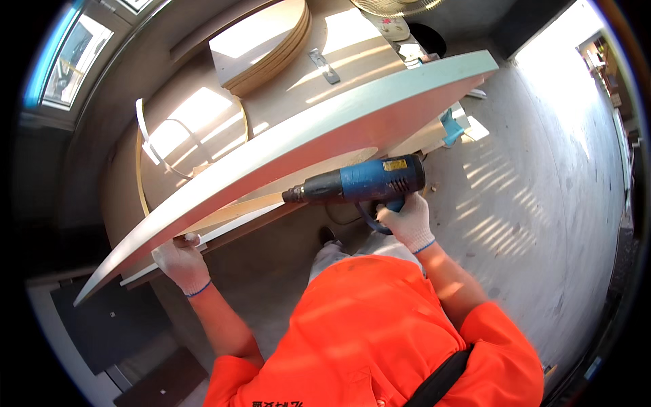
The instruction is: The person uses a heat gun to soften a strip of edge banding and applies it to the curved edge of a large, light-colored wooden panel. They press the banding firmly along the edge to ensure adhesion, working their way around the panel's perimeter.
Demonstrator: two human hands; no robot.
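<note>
My right hand (409, 224), in a white knit glove, is wrapped round the handle of a blue and black heat gun (366, 180). The gun's nozzle points left, along the near face of a long curved panel (285, 146). The panel stands tilted across the table, its broad pale edge facing up. At the panel's lower left, my gloved left hand (182, 264) is closed at its near side, the fingertips partly hidden. The near face lies in shade, with a pale oval patch behind the gun.
Behind the panel, the worktable (271, 105) bears a stack of curved boards (261, 47), a small metal tool (323, 66) and a curling strip (144, 129). A fan (397, 5) stands at the back. Dark flat panels (112, 322) are at the lower left; concrete floor (536, 183) spreads right.
</note>
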